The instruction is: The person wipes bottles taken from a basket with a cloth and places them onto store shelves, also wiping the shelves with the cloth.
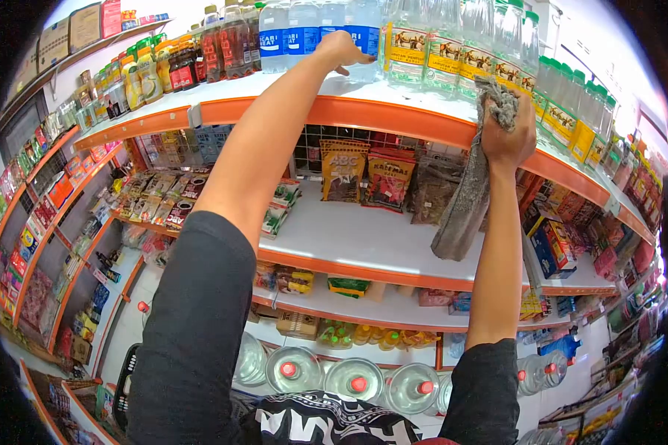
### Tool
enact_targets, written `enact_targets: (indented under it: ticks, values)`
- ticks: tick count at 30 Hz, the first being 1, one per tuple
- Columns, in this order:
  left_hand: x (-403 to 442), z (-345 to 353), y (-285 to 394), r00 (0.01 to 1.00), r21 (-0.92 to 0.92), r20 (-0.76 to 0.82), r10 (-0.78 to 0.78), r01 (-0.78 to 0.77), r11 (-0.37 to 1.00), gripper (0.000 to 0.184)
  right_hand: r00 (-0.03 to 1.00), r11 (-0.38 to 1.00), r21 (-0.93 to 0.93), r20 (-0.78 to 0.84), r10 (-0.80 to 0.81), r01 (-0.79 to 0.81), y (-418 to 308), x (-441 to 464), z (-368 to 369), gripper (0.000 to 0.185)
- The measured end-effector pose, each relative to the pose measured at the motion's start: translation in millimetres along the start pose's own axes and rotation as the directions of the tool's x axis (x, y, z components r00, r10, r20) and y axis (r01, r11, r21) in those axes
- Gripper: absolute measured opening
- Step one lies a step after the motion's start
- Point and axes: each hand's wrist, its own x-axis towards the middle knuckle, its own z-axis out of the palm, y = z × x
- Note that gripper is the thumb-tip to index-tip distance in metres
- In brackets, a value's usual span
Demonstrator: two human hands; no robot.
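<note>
My left hand (339, 50) is at a blue-labelled bottle (362, 34), grip unclear; my right hand (513, 139) clutches a grey cloth (462, 211), its tail best gathered.

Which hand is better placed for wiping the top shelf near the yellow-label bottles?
Probably the right hand: it grips the grey cloth close to the yellow-label bottles. The left hand is at the blue-label bottles, with no cloth.

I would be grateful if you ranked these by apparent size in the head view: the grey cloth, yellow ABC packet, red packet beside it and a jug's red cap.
1. Grey cloth
2. Yellow ABC packet and red packet: too alike to rank
3. Red jug cap
</note>
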Motion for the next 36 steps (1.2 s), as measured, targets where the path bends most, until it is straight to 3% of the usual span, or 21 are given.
enact_targets:
  ticks: [8, 13, 16, 25, 29, 33, 36]
  values:
    - [21, 18, 10, 0.995, 0.336, -0.081, 0.055, -0.025, 0.941, 0.059, 1.0, 1.0, 0.005, -0.008, -0.015, 0.015, 3, 0, 0, 0.033]
    - [38, 25, 9, 0.996, 0.359, -0.092, -0.003, 0.036, 0.933, 0.063, 0.999, 0.999, 0.016, -0.035, -0.034, 0.034, 1, 0, 0, 0.032]
    - [43, 24, 5, 0.99, 0.446, -0.094, 0.108, -0.055, 0.893, 0.065, 0.999, 0.999, 0.023, -0.034, -0.038, 0.038, 2, 0, -1, 0.032]
    - [53, 33, -3, 0.991, 0.474, -0.124, 0.046, 0.019, 0.881, 0.07, 0.998, 0.998, 0.033, -0.03, -0.057, 0.058, 2, -1, 1, 0.03]
    - [36, 26, 6, 0.992, 0.469, -0.123, 0.01, 0.05, 0.882, 0.061, 0.998, 0.998, 0.033, -0.03, -0.056, 0.057, 2, 0, -1, 0.031]
    - [22, 23, 11, 0.99, 0.417, -0.126, 0.067, -0.008, 0.909, 0.045, 0.998, 0.998, 0.037, -0.031, -0.058, 0.059, 3, 0, 0, 0.032]
    - [24, 27, 9, 0.972, 0.418, -0.182, 0.146, -0.058, 0.907, 0.023, 0.997, 0.997, 0.042, -0.023, -0.067, 0.068, 5, 0, 1, 0.032]
